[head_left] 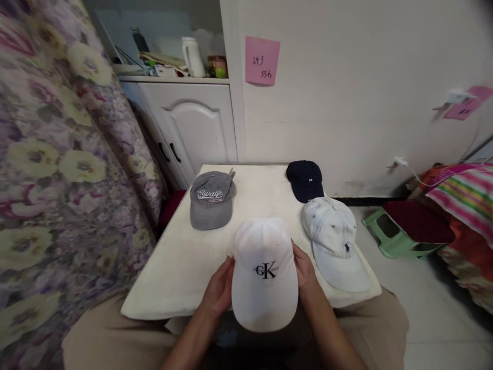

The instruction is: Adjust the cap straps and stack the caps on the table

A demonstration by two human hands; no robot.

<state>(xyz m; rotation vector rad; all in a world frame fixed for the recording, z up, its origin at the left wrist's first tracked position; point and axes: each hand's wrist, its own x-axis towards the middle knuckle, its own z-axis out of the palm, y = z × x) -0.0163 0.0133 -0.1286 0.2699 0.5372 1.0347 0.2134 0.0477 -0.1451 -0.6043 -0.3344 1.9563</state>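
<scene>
I hold a white cap [264, 272] with a black "CK" logo over the near edge of a small white table [181, 267]. My left hand [219, 290] grips its left side with curled fingers. My right hand [306, 272] grips its right side. The cap's brim points toward me. A grey cap [211, 200] with white lettering lies at the far left of the table. A navy cap [305, 180] lies at the far right. A pale blue cap [335, 239] with a small dark logo lies in front of the navy one.
A flowered fabric [57, 169] hangs along the left. A white cabinet [192, 123] stands behind the table. A pink note [262, 60] is stuck on the wall. A green stool [393, 234] and striped bedding [462, 200] are at the right.
</scene>
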